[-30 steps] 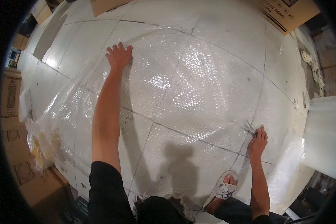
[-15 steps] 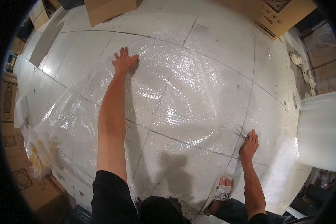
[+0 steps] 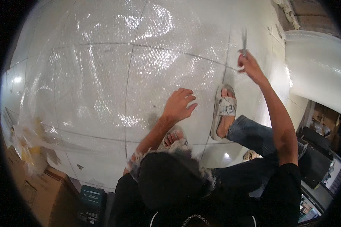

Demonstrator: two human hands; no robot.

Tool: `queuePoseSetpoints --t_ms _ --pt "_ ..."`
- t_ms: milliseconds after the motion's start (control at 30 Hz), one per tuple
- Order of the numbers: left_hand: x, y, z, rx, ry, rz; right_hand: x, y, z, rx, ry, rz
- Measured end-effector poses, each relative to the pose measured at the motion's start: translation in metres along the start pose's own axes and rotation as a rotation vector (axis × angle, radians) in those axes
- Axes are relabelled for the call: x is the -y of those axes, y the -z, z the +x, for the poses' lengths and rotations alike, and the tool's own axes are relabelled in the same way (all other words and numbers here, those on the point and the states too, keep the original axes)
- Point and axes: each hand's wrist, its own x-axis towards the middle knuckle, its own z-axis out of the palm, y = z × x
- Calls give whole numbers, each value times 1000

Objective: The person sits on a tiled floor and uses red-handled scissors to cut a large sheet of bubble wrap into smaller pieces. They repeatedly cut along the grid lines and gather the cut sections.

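A wide sheet of clear bubble wrap (image 3: 102,75) lies spread over the tiled floor. My right hand (image 3: 250,66) is raised near the sheet's right side, closed round a pair of scissors (image 3: 244,41). Their pale blades point away from me and are smeared by motion; a bit of red shows at the fingers. My left hand (image 3: 179,105) hovers in front of my knee with its fingers loosely bent and apart, holding nothing.
On the right stands a big roll of whitish wrap (image 3: 316,64). Cardboard boxes (image 3: 41,196) and a dark green box (image 3: 91,204) sit at the lower left. Crumpled plastic (image 3: 32,143) lies beside them. My sandalled foot (image 3: 225,109) rests between my hands.
My left hand has come off the far part of the bubble wrap and back toward my body. My right hand has lifted with the scissors. The view has shifted nearer to me.
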Motion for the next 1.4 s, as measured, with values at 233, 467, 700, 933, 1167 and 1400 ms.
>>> queuePoseSetpoints --t_ms 233,467,700,933,1167,1400 --pt "-5 -24 -30 67 -151 110 -29 -92 -163 475 -618 717" --pt "-28 -29 -35 47 -67 259 -75 -80 -195 623 -706 733" --pt "-34 -82 -17 2 -122 307 -97 -70 -200 591 -656 533" --pt "-27 -91 -14 -32 -79 440 -116 -81 -202 554 -626 479" --pt "-24 -96 -9 -114 -15 260 -95 -102 -155 499 -434 426" --pt "-23 -94 -7 -202 31 129 -84 -111 -138 418 -428 476"
